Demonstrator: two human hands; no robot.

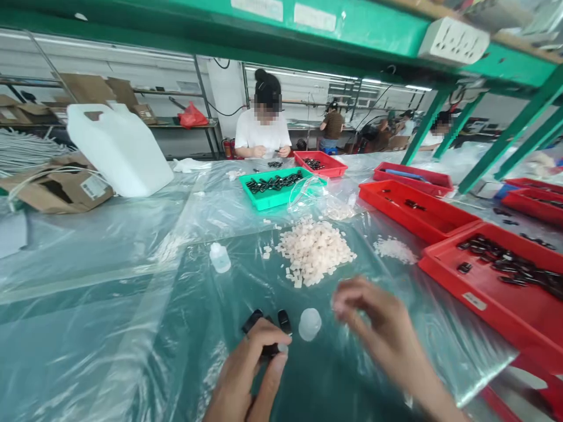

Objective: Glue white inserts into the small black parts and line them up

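My left hand is closed in a pinch around a small black part with a pale, rounded end. Close by on the plastic-covered table lie another black part and a dark piece partly covered by my fingers. Between my hands sits a small translucent white cup. My right hand hovers to the right of it, fingers curled towards the thumb and blurred by motion; whether anything is between them does not show. Beyond my hands is a heap of small off-white pieces.
A small dropper bottle stands left of the heap. A green tray and red trays hold black parts. A white jug is at the left. Green frame legs rise at right; a co-worker sits opposite.
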